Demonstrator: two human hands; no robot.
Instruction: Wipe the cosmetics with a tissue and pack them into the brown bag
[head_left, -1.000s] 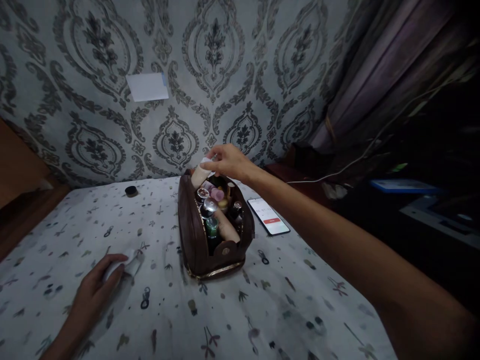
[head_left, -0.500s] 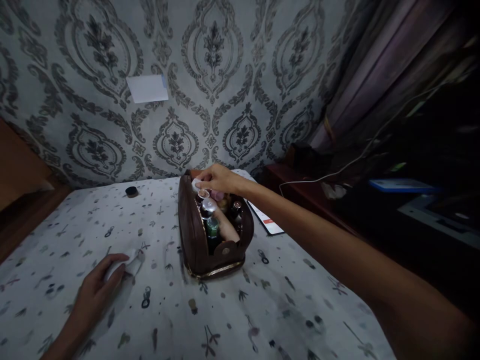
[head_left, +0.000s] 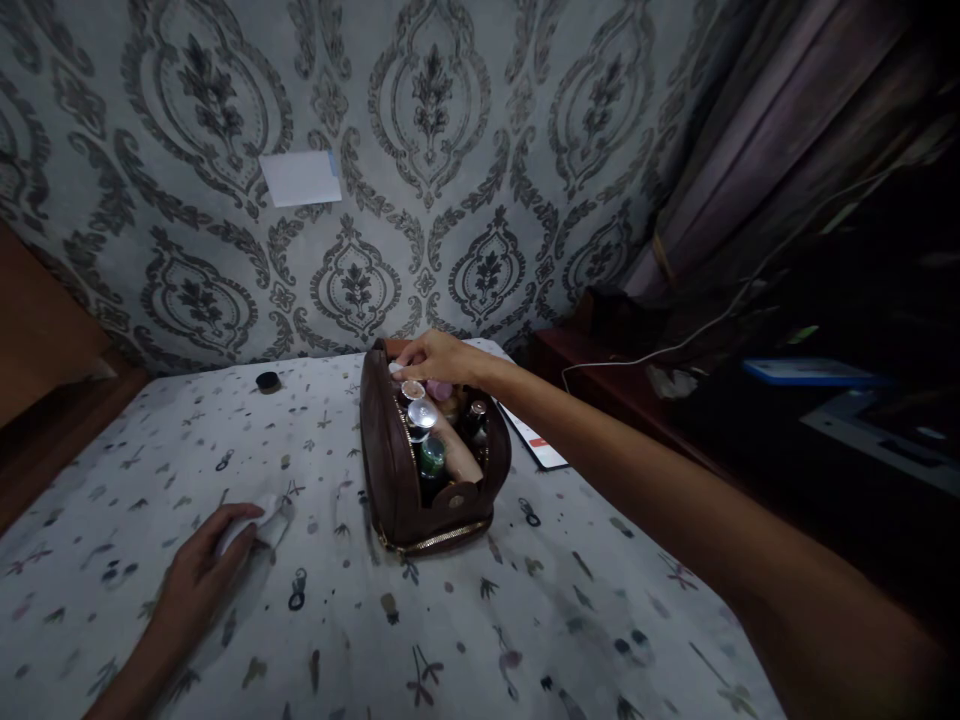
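A brown toiletry bag (head_left: 386, 470) stands unzipped in the middle of the bed-like patterned surface, packed with several bottles and tubes. Inside it I make out a silver-capped bottle (head_left: 422, 415), a green bottle (head_left: 433, 458) and a beige tube (head_left: 459, 455). My right hand (head_left: 435, 357) reaches into the bag's far end, fingers closed on a small white item (head_left: 395, 371) that is mostly hidden. To the left of the bag, my left hand (head_left: 214, 550) rests low over the cloth, thumb and fingers around a white container (head_left: 231, 533) with a paler, see-through-looking end.
A round black lid (head_left: 268, 382) lies on the printed cloth (head_left: 322, 620) at the far left. Beyond the bag's right side is a phone (head_left: 544, 450) with a lit screen. A white cable (head_left: 675, 345) runs at the right. Patterned wall stands behind, with a white card (head_left: 301, 180) on it.
The white item under my right fingers has sunk slightly lower into the bag. My left hand keeps its hold with hardly any movement. The view has shifted a little.
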